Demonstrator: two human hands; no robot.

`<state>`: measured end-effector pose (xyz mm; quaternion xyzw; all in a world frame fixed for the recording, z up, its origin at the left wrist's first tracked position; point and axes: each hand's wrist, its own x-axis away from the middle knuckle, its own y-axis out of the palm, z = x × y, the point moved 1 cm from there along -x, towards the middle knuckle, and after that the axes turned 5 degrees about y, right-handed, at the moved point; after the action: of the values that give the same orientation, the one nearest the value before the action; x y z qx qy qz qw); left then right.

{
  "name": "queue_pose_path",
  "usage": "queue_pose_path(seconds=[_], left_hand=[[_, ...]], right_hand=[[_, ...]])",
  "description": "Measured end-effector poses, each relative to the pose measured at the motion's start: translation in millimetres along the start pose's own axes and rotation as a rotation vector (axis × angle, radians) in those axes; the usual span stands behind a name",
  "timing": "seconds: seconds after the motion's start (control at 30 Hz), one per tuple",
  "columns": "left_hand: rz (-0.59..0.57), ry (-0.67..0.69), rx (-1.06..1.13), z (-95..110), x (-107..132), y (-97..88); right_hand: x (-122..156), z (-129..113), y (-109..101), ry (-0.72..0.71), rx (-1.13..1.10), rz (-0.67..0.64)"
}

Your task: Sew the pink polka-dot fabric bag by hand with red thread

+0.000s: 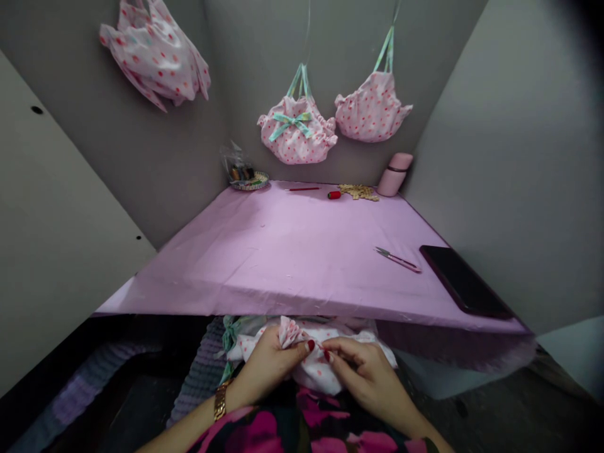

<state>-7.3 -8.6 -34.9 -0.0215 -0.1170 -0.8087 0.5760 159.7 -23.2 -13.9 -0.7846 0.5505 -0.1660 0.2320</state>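
Below the table's front edge, in my lap, lies a bundle of white cloth with pink dots [315,368] and a mint green ribbon. My left hand [268,365] is closed, pinching a gathered fold of that cloth between thumb and fingers. My right hand [365,371] is closed too, thumb and forefinger pinched right beside the fold; whether a needle is in them I cannot make out. A gold bracelet sits on my left wrist.
A pink-covered table [292,251] carries pink thread snips [397,258], a dark tablet [465,281], a red pen [302,189], a red spool [334,195], a small basket [248,181] and a pink bottle [394,174]. Three dotted cloth bags [297,133] hang on the grey walls.
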Motion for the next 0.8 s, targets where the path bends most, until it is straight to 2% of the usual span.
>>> queue_pose_path(seconds=[0.37,0.53,0.8], left_hand=[[0.005,0.011,-0.042,2.3,-0.4,0.3],[-0.011,0.012,0.015,1.7,-0.8,0.3],[-0.056,-0.067,0.131,7.6,0.7,3.9]], right_hand=[[-0.4,4.6,3.7,0.055,-0.086,-0.010],[-1.9,8.9,5.9,0.119,-0.229,-0.038],[-3.7,21.9,14.7,0.201,-0.526,-0.084]])
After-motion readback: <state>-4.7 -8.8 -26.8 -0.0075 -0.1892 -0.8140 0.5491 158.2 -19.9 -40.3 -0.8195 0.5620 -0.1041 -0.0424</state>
